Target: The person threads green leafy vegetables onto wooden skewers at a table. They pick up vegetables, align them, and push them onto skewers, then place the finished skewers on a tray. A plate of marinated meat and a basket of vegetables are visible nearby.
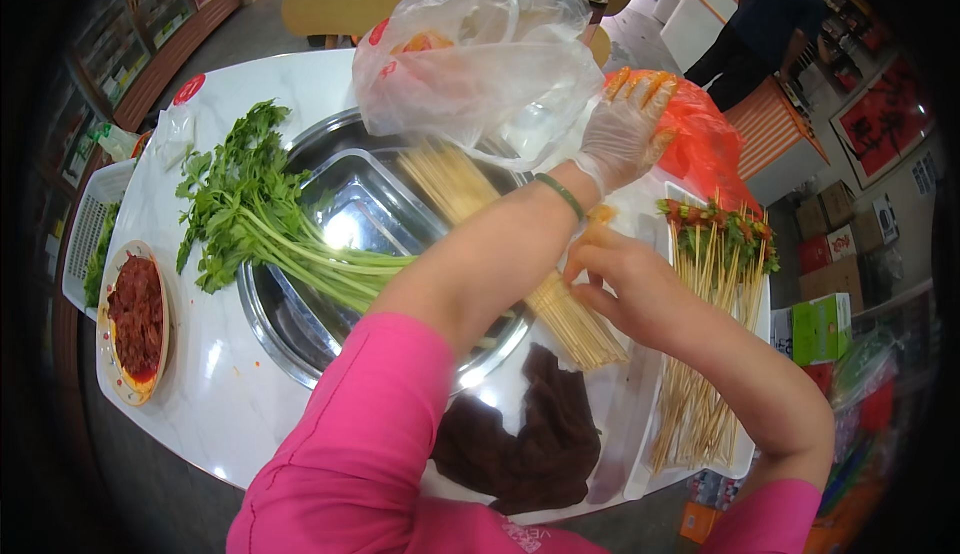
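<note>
My left hand (pixel 630 130), in a clear plastic glove stained orange, is stretched out with spread fingers beside a red plastic bag (pixel 697 130). Bare and with bent fingers, my right hand (pixel 619 280) is near the left wrist; whether it pinches the glove's cuff I cannot tell. My left forearm crosses over a bundle of bamboo skewers (pixel 577 325) lying partly over a round metal tray (pixel 259 321). Celery (pixel 240 209) rests across this tray and a rectangular metal pan (pixel 360 201). To the right, a white tray (pixel 759 314) holds skewers threaded with red meat and greens (pixel 720 227).
An oval plate of red meat (pixel 139 314) is on the table's left, near a white basket (pixel 94 216). A translucent plastic bag (pixel 472 66) stands at the back. A brown cloth (pixel 525 441) lies near me. Beyond the table, a person (pixel 772 21) bends at a counter.
</note>
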Demonstrator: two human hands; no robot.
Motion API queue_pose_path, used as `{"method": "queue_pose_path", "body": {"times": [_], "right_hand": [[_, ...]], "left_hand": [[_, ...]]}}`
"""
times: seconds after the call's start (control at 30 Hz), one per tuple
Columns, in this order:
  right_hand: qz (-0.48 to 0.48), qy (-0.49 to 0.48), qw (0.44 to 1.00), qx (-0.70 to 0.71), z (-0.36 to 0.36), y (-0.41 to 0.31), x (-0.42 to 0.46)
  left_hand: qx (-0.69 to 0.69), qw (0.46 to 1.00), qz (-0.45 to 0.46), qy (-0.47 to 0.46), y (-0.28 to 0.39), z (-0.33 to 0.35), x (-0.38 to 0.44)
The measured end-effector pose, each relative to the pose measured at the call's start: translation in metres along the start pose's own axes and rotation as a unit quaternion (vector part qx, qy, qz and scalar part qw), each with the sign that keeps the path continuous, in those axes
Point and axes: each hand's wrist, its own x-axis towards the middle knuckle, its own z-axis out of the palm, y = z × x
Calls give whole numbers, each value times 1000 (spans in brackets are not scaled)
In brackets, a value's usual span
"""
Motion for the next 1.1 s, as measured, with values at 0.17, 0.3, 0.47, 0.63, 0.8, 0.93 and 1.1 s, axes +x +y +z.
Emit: {"method": "queue_pose_path", "body": {"times": [0.17,0.3,0.47,0.63,0.8,0.93,1.1], "right_hand": [[-10,-64,994,-85,-3,-1,-2],[45,-63,995,-67,-5,-17,3],[29,-87,994,-65,-11,-20,12],[53,-88,995,-18,-7,-16,14],[-110,-56,989,-77,-1,2,8],[-38,-70,996,43,-2,0,4],[104,-89,980,145,-3,3,-7]], "left_hand": [[2,1000,-4,9,0,2,-1],[4,1000,-6,14,-1,2,-2],[1,1000,-7,14,-1,2,-2],[-5,1000,-5,17,-3,3,-4],[-2,1000,-16,13,-4,6,-6],[-6,1000,-18,8,-6,7,-9],[-2,1000,-10,-8,-6,7,-11]]}}
